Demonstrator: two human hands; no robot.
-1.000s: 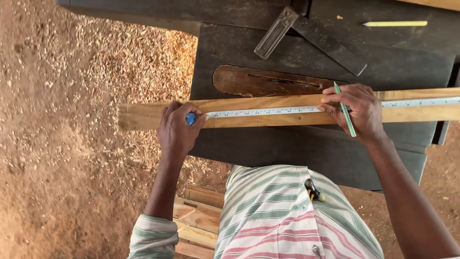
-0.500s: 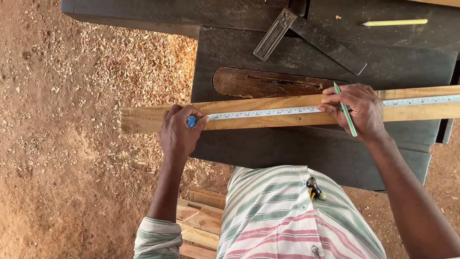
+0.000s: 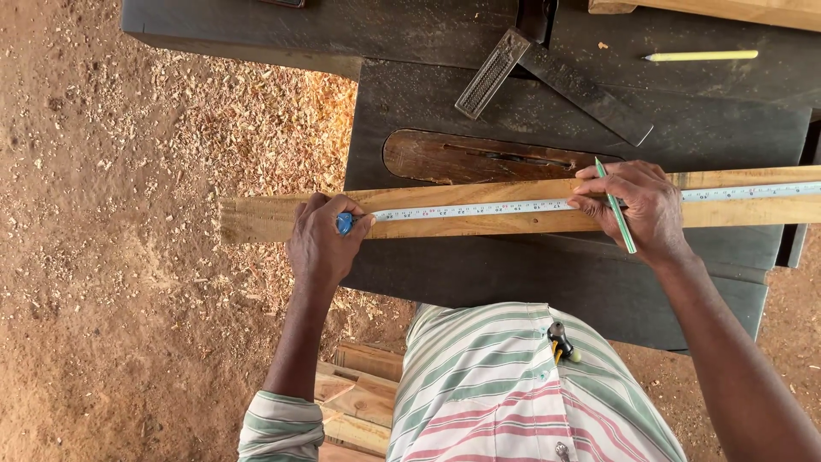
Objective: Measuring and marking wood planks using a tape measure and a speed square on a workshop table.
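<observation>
A long pale wooden plank (image 3: 479, 221) lies across a dark table saw top (image 3: 564, 274). A white measuring tape blade (image 3: 479, 208) stretches along the plank. My left hand (image 3: 321, 244) grips the blue tape case (image 3: 345, 223) near the plank's left end. My right hand (image 3: 637, 208) presses the tape onto the wood and holds a green pencil (image 3: 616, 205) between its fingers, tip pointing away from me.
A metal square (image 3: 547, 73) and a yellow pencil (image 3: 701, 56) lie on the dark bench behind. The saw's wooden throat plate (image 3: 479, 156) sits just beyond the plank. Sawdust and shavings (image 3: 171, 171) cover the dirt floor at left. Offcuts (image 3: 359, 402) lie below me.
</observation>
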